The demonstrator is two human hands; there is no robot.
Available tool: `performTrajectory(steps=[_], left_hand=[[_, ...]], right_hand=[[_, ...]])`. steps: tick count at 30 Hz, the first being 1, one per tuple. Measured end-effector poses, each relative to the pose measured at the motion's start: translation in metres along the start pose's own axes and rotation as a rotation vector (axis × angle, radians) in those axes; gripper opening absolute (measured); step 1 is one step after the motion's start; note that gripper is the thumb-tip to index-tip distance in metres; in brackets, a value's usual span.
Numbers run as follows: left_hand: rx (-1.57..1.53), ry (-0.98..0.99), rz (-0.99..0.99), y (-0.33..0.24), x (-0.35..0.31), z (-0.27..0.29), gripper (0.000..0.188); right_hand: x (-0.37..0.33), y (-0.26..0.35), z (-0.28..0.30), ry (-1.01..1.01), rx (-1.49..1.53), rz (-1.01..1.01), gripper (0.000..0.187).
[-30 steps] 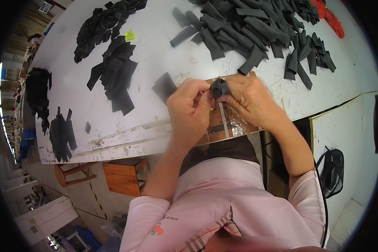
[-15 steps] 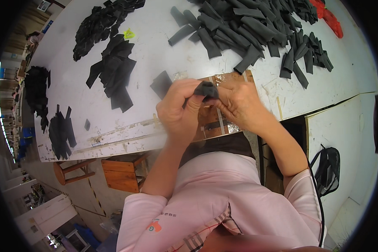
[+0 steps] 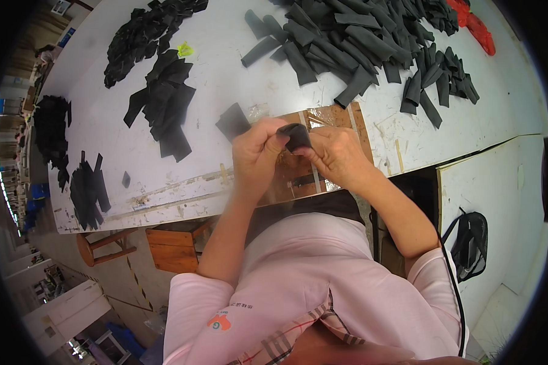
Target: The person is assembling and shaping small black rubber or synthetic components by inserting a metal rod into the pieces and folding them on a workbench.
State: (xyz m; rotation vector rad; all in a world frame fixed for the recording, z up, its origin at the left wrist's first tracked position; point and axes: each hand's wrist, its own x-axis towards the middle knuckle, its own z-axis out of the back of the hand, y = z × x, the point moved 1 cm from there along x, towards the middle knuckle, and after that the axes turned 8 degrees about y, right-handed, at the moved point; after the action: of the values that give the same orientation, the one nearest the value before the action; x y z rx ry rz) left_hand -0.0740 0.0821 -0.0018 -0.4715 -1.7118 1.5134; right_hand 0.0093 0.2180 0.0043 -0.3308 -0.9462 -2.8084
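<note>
Between my two hands is a small piece of black fabric (image 3: 297, 139), bent over and gripped from both sides above a brown board. My left hand (image 3: 257, 152) pinches its left side with thumb and fingers. On the other side, my right hand (image 3: 340, 155) is closed on the fabric's right edge, its thumb under the piece. A flat black fabric piece (image 3: 232, 120) lies on the table just beyond my left hand. The brown board (image 3: 341, 115), with strips of clear tape, lies under my hands at the table's near edge.
A large heap of dark rolled fabric pieces (image 3: 347, 45) covers the far middle of the white table (image 3: 219, 67). Flat black pieces (image 3: 167, 103) lie in piles to the left. A red bag (image 3: 481, 33) is at the far right; a wooden stool (image 3: 172, 248) stands below the left edge.
The black fabric has turned, showing more of its smooth face. My left hand has shifted slightly nearer to me, and my right hand has moved a little left and down.
</note>
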Motion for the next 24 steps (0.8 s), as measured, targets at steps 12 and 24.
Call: performTrajectory(steps=[12,24], left_hand=[[0.393,0.06,-0.127,-0.025,0.014,-0.013,0.006],[0.046,0.05,-0.034,-0.024,0.007,-0.015,0.011]], right_hand=[[-0.007,-0.012,-0.013,-0.088,0.208,0.021,0.009],[-0.008,-0.003,-0.011,-0.031,0.198,-0.041,0.007]])
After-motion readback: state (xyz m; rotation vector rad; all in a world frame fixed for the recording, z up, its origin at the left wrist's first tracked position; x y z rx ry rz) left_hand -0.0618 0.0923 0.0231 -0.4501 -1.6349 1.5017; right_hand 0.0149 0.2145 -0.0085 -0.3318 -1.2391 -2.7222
